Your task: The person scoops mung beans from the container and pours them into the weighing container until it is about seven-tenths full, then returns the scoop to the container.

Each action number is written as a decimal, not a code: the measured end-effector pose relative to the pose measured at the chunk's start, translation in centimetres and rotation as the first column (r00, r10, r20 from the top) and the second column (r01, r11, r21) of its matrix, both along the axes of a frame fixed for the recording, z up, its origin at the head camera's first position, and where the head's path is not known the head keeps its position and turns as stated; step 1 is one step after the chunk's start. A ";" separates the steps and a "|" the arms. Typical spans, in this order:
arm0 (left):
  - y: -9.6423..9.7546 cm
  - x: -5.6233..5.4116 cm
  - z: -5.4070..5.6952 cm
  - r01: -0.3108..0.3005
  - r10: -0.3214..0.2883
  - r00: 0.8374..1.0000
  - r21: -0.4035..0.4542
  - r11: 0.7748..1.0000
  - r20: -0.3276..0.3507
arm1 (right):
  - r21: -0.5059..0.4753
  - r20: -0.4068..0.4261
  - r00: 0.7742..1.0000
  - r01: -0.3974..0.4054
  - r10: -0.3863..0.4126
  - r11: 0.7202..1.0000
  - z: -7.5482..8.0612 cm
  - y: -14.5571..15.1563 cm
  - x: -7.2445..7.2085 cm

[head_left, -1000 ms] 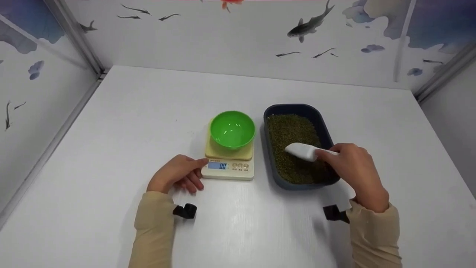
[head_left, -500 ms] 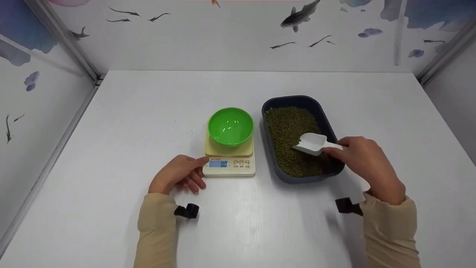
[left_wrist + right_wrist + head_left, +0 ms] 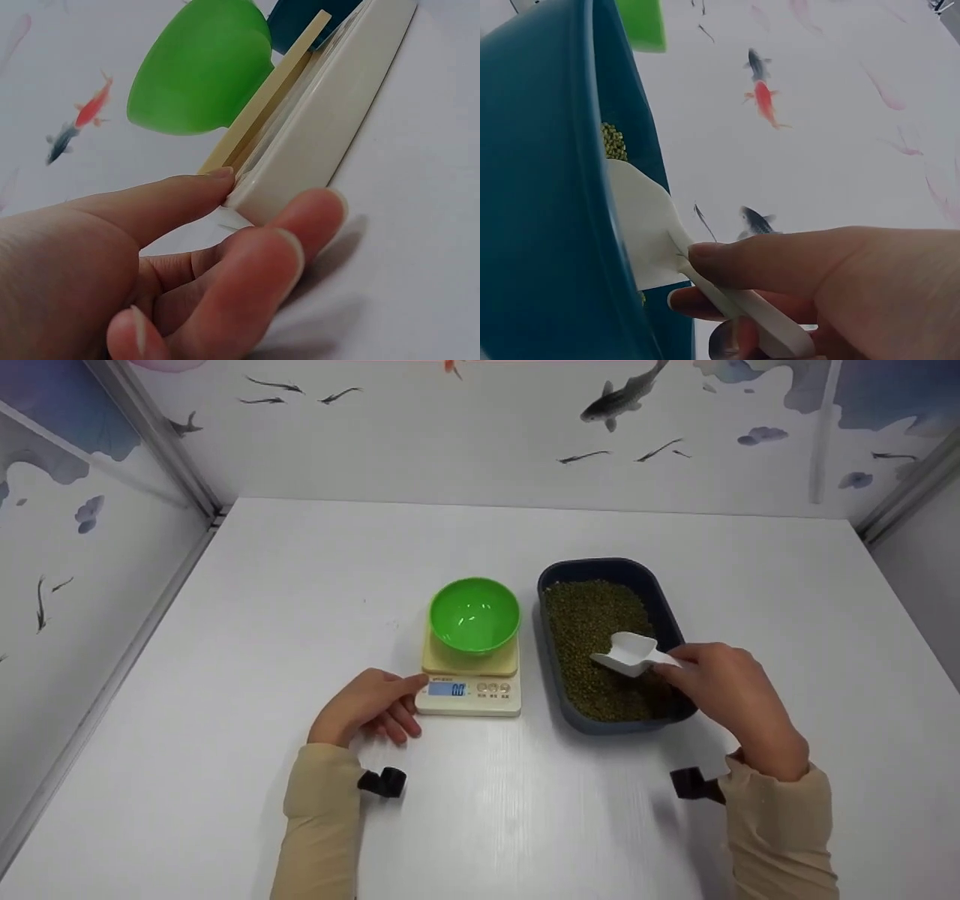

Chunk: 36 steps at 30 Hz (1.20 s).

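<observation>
My right hand (image 3: 739, 701) holds a white scoop (image 3: 631, 652) by its handle, thumb on top in the right wrist view. The scoop is tilted over mung beans (image 3: 592, 619) in a dark blue rectangular tub (image 3: 667, 607); its front edge overlaps the beans and its bowl looks white inside. To the left of the tub lies a digital kitchen scale (image 3: 469, 705), its display reading 0.0. On its yellow platform stands a green bowl (image 3: 474, 615) with no beans showing in it. My left hand (image 3: 367, 705) touches the scale's left front corner with its thumb, the other fingers loosely bent beside it.
Everything stands on a white table (image 3: 450, 825). A white panel (image 3: 465, 435) printed with fish closes off the back, and another printed panel (image 3: 45, 547) rises at the left. Black camera mounts (image 3: 390, 782) stick out from both wrists.
The right hand has turned the scoop so that its hollow shows, and moved it slightly right within the tub. The left hand stays at the scale; the head view has shifted a little.
</observation>
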<state>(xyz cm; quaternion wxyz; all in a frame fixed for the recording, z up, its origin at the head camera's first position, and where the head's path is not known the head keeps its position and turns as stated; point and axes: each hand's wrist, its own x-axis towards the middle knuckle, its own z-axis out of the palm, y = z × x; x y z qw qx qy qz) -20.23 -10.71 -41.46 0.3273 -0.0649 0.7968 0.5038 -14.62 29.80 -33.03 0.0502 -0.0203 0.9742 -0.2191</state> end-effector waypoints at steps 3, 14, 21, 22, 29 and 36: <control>-0.1 -0.2 0.2 0.004 -0.004 1.000 -0.001 1.000 -0.006 | 0.005 -0.032 0.999 -0.007 0.007 1.000 0.0 -0.4 -0.2; -0.1 -0.4 0.6 -0.006 0.006 1.000 0.027 1.000 -0.016 | 0.039 -0.137 0.990 -0.029 0.034 0.999 -0.4 -1.6 -0.6; -0.2 -0.2 0.3 0.006 -0.006 1.000 0.014 1.000 -0.015 | 0.050 -0.204 0.977 -0.048 0.057 0.998 -1.7 -2.8 -0.2; -0.2 -0.1 0.2 0.008 -0.008 1.000 0.013 1.000 -0.015 | 0.053 -0.211 0.976 -0.046 0.056 0.998 -1.9 -3.0 -0.2; -0.2 -0.1 -0.1 0.011 -0.011 1.000 0.009 1.000 -0.012 | 0.063 -0.257 0.965 -0.040 0.055 0.997 -4.0 -4.1 -1.4; -0.2 0.0 0.0 0.008 -0.008 1.000 0.019 1.000 -0.011 | 0.077 -0.232 0.970 -0.052 0.068 0.996 -5.9 -4.8 -2.0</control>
